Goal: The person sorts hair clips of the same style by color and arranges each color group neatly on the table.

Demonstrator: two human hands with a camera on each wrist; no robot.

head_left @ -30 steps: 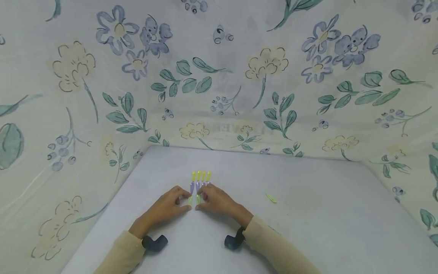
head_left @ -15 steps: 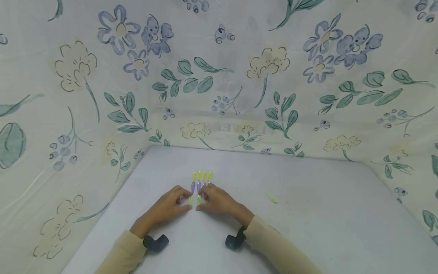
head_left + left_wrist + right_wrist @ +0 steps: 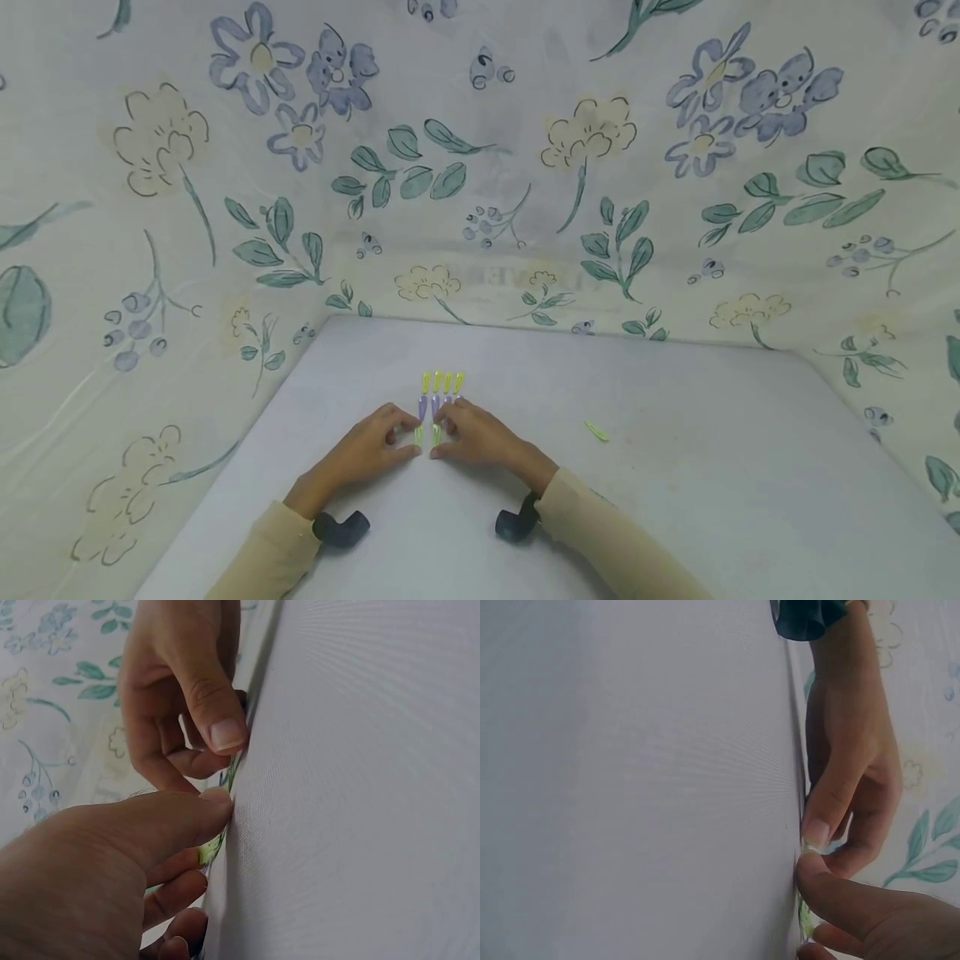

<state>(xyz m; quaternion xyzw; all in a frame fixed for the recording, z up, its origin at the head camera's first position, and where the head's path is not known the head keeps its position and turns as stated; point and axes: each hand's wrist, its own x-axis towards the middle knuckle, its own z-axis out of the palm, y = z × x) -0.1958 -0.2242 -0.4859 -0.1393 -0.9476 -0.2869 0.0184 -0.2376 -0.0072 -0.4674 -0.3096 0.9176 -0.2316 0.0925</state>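
Note:
On the white table, my left hand (image 3: pixel 369 443) pinches a light green hair clip (image 3: pixel 418 436) lengthwise between thumb and fingers. Just to its right, my right hand (image 3: pixel 480 439) holds a second light green hair clip (image 3: pixel 437 435) the same way. Both clips lie side by side at the table surface, with a small gap between them. Beyond them is a row of purple hair clips (image 3: pixel 423 407), partly covered by the right fingers. Farther back, several yellow hair clips (image 3: pixel 437 382) form another row. Both wrist views show the hands close together, with green only partly visible.
A loose light green hair clip (image 3: pixel 597 431) lies slanted on the table (image 3: pixel 712 467), to the right of the hands. Floral-patterned cloth (image 3: pixel 510 183) rises behind the table and along its left side. A dark camera mount (image 3: pixel 341 530) sits at the left wrist, another (image 3: pixel 516 525) at the right.

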